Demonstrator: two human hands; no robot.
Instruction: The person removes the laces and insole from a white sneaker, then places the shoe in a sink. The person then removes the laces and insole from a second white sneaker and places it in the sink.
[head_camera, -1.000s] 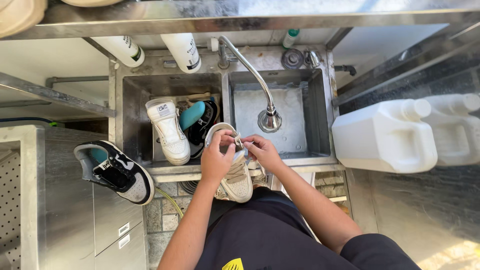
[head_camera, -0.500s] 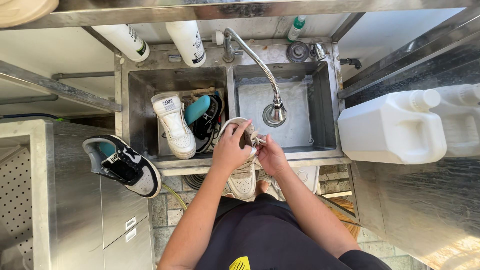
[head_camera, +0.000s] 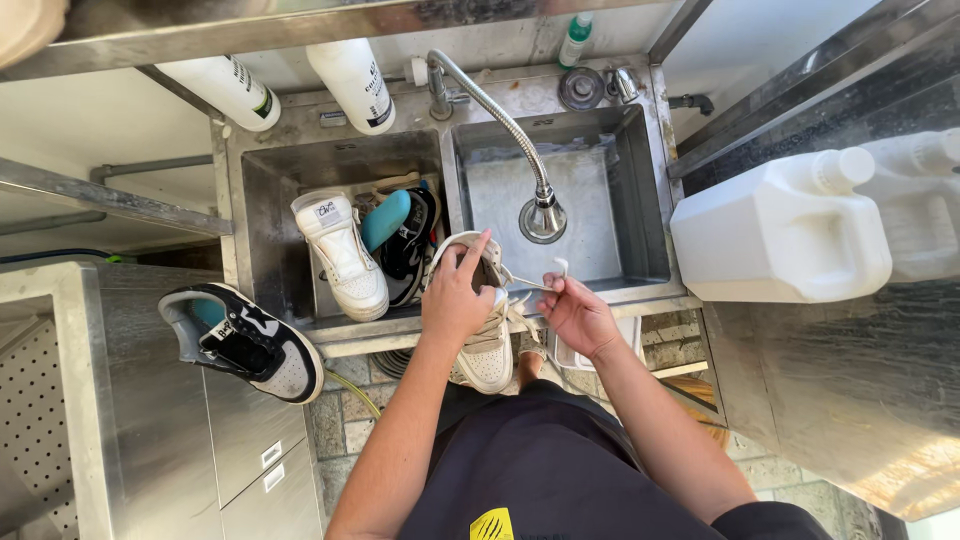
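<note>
Mid-frame, over sink's (head_camera: 655, 190) front rim: left hand (head_camera: 458, 295) wrapped round a beige sneaker (head_camera: 487, 340), right hand (head_camera: 575, 312) pinching its white lace (head_camera: 535, 283), pulled out taut. Unlacing looks partway; three more shoes wait at left, two in basin, one on counter.

Left hand (head_camera: 455, 295) clasping pale sneaker (head_camera: 487, 345) at sink (head_camera: 640, 200) edge, right hand (head_camera: 575, 312) pinching its lace (head_camera: 530, 284)

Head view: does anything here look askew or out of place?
One thing: the black-and-white sneaker lies tilted on the steel counter, its toe past the counter edge. Left hand steadies a cream sneaker; right hand pulls its lace.
</note>
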